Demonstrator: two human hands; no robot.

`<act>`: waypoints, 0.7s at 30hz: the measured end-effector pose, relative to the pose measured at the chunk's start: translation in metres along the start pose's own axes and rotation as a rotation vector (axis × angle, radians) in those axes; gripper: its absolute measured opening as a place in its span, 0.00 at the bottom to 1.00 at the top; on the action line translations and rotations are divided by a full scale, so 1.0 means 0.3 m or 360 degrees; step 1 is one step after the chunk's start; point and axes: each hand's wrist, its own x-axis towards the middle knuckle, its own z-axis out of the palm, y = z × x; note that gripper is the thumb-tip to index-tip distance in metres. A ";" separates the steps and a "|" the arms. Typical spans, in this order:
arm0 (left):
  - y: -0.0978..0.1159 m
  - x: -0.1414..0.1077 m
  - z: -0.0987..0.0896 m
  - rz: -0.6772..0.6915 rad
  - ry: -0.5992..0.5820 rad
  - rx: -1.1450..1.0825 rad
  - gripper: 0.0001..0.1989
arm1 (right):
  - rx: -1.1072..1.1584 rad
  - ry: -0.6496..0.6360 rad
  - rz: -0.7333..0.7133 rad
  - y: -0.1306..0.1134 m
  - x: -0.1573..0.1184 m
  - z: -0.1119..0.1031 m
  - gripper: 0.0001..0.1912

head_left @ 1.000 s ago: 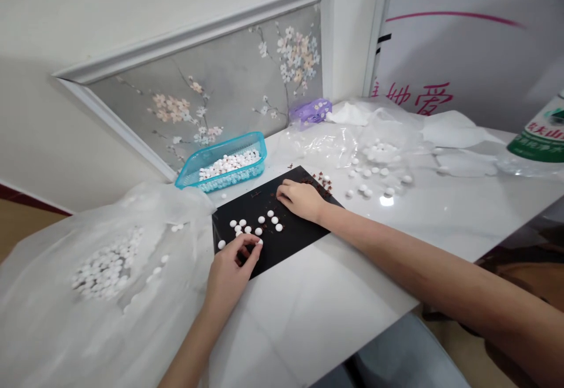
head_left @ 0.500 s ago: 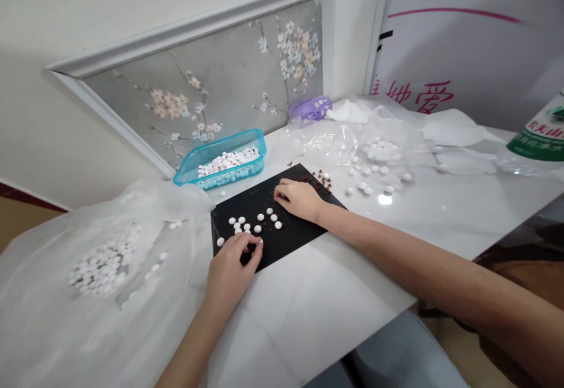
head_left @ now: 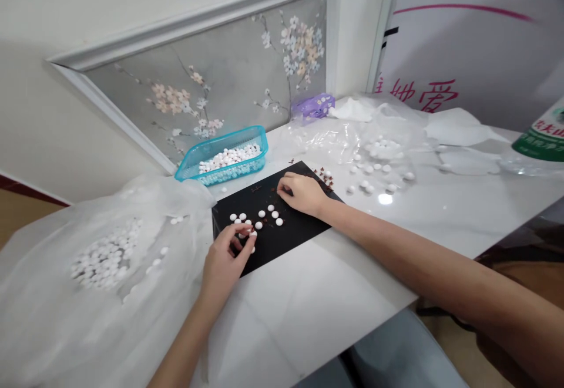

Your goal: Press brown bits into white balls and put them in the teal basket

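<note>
A black mat (head_left: pixel 291 244) lies on the white table, with several small white round caps (head_left: pixel 270 208) scattered over it. At its near left part, my left hand (head_left: pixel 224 257) pinches a white cap (head_left: pixel 252 233) between thumb and fingertips, with a dark reddish-brown bit showing at its top. Farther right, my right hand (head_left: pixel 302 193) rests on the mat with thumb and fingertips pressed together. What those fingers hold, if anything, is too small to make out. Small reddish-brown star-shaped pieces (head_left: pixel 326 180) lie partly behind that hand, some joined to white caps.
Behind the mat, a blue plastic basket (head_left: pixel 185 171) holds many white caps. Left of it spreads a clear plastic bag (head_left: pixel 48 323) with more caps. Loose caps (head_left: pixel 365 186) and crumpled plastic (head_left: pixel 335 141) lie right. A large bottle (head_left: pixel 537 141) stands at the far right edge.
My left hand has lifted slightly and shifted left, with the white cap now visible between its fingertips. My right hand has moved slightly, staying over the mat's far part.
</note>
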 end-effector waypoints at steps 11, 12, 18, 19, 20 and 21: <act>-0.002 0.024 -0.024 -0.0389 0.0308 -0.0739 0.13 | 0.0007 -0.0017 0.0016 0.007 0.000 -0.005 0.08; -0.004 0.025 -0.024 -0.0399 0.0322 -0.0770 0.12 | 0.0010 -0.0021 0.0013 0.007 -0.001 -0.004 0.08; -0.021 0.027 -0.039 -0.0276 0.0354 -0.0676 0.12 | 0.0034 0.0019 0.0010 0.009 0.001 -0.006 0.08; -0.023 0.025 -0.047 -0.0195 0.0281 -0.0563 0.12 | 0.0049 0.0037 0.0003 0.003 -0.001 -0.010 0.08; -0.025 0.022 -0.056 -0.0092 0.0169 -0.0404 0.12 | 0.0071 0.0059 -0.0018 -0.006 -0.003 -0.015 0.08; -0.028 0.019 -0.064 0.0020 0.0035 -0.0220 0.12 | 0.0103 0.0083 -0.0056 -0.020 -0.008 -0.020 0.08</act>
